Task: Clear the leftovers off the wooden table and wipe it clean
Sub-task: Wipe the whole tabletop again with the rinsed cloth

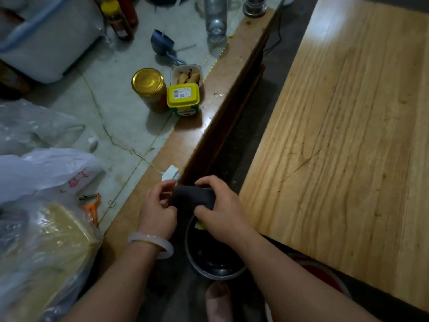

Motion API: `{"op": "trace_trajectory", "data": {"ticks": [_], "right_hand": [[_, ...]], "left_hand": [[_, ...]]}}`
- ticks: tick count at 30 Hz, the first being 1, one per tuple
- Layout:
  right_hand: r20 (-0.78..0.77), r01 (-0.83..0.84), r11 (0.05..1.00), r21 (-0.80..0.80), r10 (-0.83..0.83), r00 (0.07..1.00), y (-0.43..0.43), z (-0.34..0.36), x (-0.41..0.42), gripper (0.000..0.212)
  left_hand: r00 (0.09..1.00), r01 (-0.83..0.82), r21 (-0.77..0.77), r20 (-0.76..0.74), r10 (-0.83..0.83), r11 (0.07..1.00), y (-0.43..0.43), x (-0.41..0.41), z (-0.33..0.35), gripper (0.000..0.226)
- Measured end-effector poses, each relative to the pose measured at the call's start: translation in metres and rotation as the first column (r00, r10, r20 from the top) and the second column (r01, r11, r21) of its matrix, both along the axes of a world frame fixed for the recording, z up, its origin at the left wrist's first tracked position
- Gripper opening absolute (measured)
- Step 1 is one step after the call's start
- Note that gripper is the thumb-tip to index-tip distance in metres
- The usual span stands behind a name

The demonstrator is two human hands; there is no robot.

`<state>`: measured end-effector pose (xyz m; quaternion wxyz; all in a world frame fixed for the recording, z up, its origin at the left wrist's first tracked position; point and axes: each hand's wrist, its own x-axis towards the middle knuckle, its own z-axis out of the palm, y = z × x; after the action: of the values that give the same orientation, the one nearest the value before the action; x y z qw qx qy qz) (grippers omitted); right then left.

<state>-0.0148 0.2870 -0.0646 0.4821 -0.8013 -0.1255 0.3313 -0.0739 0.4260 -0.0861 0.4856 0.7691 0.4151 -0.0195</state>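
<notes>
Both my hands hold a dark grey cloth [193,196] between them, low in the gap beside the wooden table [348,140]. My left hand [159,210] pinches its left end; my right hand [220,212] grips its right part from above. Directly below them stands a round dark bin [216,270] on the floor, with a yellowish scrap [199,226] showing at my right hand's edge. The tabletop at the right shows bare pale wood with scratches.
A second, cluttered surface lies at the left: a gold-lidded jar [148,86], a yellow-lidded tub [183,96], a small dish of food [186,74], a clear bottle [216,22], plastic bags [44,173], an orange peeler [92,206].
</notes>
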Motion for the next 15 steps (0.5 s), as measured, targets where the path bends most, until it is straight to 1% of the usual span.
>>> {"op": "trace_trajectory", "data": {"ticks": [2, 4, 5, 7, 8, 9, 10, 11, 12, 13, 15], "right_hand": [[-0.179, 0.083, 0.992, 0.095, -0.065, 0.982, 0.007, 0.009, 0.004, 0.036], [-0.386, 0.185, 0.968, 0.171, -0.107, 0.916, 0.011, 0.015, 0.007, 0.033], [-0.503, 0.252, 0.948, 0.195, -0.124, 0.856, 0.013, 0.017, 0.01, 0.033], [-0.695, 0.386, 0.898, 0.21, -0.14, 0.705, 0.019, 0.019, 0.014, 0.032], [-0.762, 0.434, 0.877, 0.207, -0.134, 0.634, 0.023, 0.019, 0.017, 0.031], [-0.815, 0.478, 0.857, 0.191, -0.132, 0.564, 0.024, 0.018, 0.02, 0.031], [-0.854, 0.498, 0.851, 0.169, -0.126, 0.505, 0.029, 0.017, 0.024, 0.031], [-0.885, 0.513, 0.846, 0.145, -0.121, 0.449, 0.031, 0.017, 0.028, 0.035], [-0.907, 0.52, 0.845, 0.124, -0.117, 0.406, 0.035, 0.017, 0.032, 0.043], [-0.916, 0.517, 0.848, 0.118, -0.107, 0.386, 0.039, 0.018, 0.037, 0.048], [-0.908, 0.493, 0.856, 0.156, -0.073, 0.413, 0.043, 0.018, 0.047, 0.05]], "left_hand": [[1.0, -0.02, -0.118, -0.002, 0.02, 0.993, 0.014, 0.0, 0.006, 0.061], [0.995, -0.083, -0.326, 0.032, 0.099, 0.942, 0.021, 0.003, 0.016, 0.061], [0.991, -0.099, -0.426, 0.044, 0.13, 0.899, 0.025, 0.004, 0.021, 0.056], [0.987, -0.095, -0.589, 0.047, 0.151, 0.802, 0.032, 0.005, 0.03, 0.047], [0.983, -0.093, -0.652, 0.059, 0.172, 0.752, 0.035, 0.005, 0.033, 0.043], [0.98, -0.092, -0.686, 0.066, 0.187, 0.722, 0.037, 0.006, 0.033, 0.04], [0.976, -0.105, -0.686, 0.066, 0.205, 0.72, 0.043, 0.007, 0.034, 0.038], [0.978, -0.114, -0.651, 0.059, 0.201, 0.751, 0.048, 0.009, 0.034, 0.035], [0.98, -0.123, -0.586, 0.056, 0.191, 0.801, 0.055, 0.01, 0.034, 0.031], [0.984, -0.119, -0.495, 0.054, 0.168, 0.861, 0.061, 0.012, 0.035, 0.026], [0.995, -0.073, -0.311, 0.047, 0.091, 0.948, 0.07, 0.016, 0.036, 0.018]]}}
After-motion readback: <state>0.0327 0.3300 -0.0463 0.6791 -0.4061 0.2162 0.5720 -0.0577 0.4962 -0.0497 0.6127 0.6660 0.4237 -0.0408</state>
